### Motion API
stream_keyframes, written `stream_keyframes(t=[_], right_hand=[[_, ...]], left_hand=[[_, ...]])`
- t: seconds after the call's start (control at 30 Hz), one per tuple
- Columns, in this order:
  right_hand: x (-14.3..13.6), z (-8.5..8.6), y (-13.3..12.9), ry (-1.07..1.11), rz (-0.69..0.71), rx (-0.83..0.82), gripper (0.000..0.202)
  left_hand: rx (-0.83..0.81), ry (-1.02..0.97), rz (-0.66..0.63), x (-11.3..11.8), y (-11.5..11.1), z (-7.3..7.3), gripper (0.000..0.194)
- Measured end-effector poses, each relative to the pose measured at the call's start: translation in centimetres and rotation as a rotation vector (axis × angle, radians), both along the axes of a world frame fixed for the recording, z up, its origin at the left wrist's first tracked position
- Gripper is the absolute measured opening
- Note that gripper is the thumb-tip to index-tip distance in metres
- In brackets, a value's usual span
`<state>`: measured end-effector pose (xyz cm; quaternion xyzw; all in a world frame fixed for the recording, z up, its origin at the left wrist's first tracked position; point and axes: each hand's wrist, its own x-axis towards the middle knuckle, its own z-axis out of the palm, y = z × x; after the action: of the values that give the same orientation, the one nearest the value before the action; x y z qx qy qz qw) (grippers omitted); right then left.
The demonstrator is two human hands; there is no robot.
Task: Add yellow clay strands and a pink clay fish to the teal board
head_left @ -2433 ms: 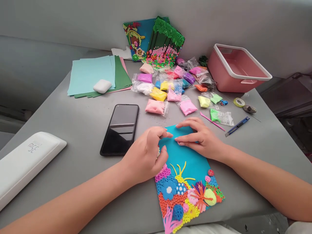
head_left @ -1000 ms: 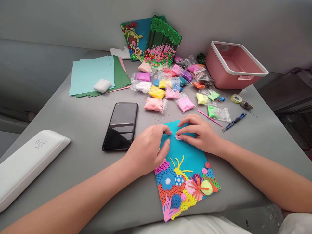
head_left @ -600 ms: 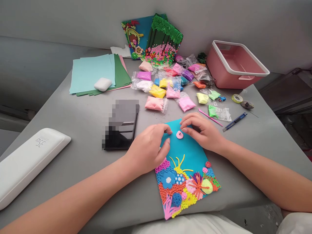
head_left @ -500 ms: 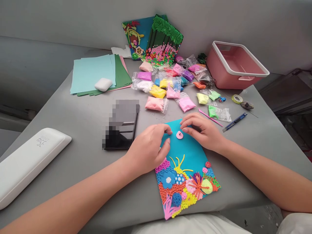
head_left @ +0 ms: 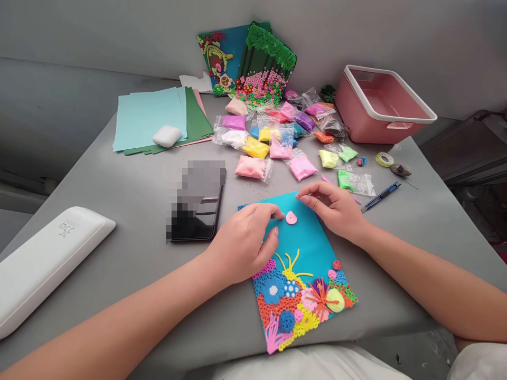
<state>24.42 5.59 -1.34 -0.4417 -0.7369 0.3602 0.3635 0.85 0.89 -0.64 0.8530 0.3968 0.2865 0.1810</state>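
Observation:
A blue card [head_left: 301, 237] lies near the table's front edge, its lower part covered with coloured clay flowers, rings and strands [head_left: 291, 306]. On its bare upper part sits a small flat pink clay piece [head_left: 291, 218] with a tiny mark on it. My left hand [head_left: 253, 237] rests over the card's left side, thumb and forefinger apart, its forefinger tip just left of the pink piece. At the card's upper right edge is my right hand [head_left: 328, 206], its thumb and fingertips close together; anything between them is too small to make out.
Bags of coloured clay [head_left: 257, 148] spread across the back. Around them are a pink basket [head_left: 380, 121], paper sheets [head_left: 150, 116], a blue cutter [head_left: 381, 197], tape [head_left: 384, 159], a black tablet [head_left: 198, 211] and a long white device [head_left: 51, 264]. Decorated cards [head_left: 265, 63] lean on the wall.
My right hand has drawn slightly away from the pink piece. The dark spot over that piece has gone, and my left forefinger is a little nearer to it.

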Motion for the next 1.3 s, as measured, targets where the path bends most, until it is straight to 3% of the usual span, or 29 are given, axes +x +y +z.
stream_keyframes(t=[0.2, 0.3, 0.53, 0.67, 0.8, 0.93, 1.07, 1.3], right_hand=[[-0.2, 0.4, -0.8, 0.155, -0.002, -0.085, 0.009], [-0.3, 0.7, -1.2, 0.136, 0.003, -0.077, 0.012], [-0.8, 1.3, -1.8, 0.173, -0.075, -0.063, 0.006], [-1.1, 1.6, -2.4, 0.246, -0.037, -0.08, 0.011], [-1.2, 2.3, -3.0, 0.203, -0.023, -0.017, 0.01], [-1.3, 2.6, -3.5, 0.114, 0.03, 0.181, 0.005], [-1.5, 2.5, -3.7, 0.127, 0.104, 0.311, 0.014], [-1.2, 2.3, -3.6, 0.168, 0.092, 0.202, 0.011]], left_hand=[[-0.059, -0.054, 0.036, 0.1, 0.0, 0.6, 0.025], [-0.151, -0.183, 0.041, 0.1, 0.1, 1.2, 0.023], [-0.613, -0.587, 0.155, 0.6, 0.2, 1.5, 0.012], [-0.915, -0.841, 0.21, 1.0, 0.2, 1.9, 0.028], [-1.076, -0.906, 0.21, 1.2, 0.1, 2.2, 0.029], [-1.169, -0.976, 0.207, 1.4, 0.0, 2.1, 0.032], [-1.213, -1.012, 0.202, 1.5, -0.2, 2.0, 0.035], [-1.131, -0.964, 0.159, 1.4, -0.2, 1.7, 0.034]])
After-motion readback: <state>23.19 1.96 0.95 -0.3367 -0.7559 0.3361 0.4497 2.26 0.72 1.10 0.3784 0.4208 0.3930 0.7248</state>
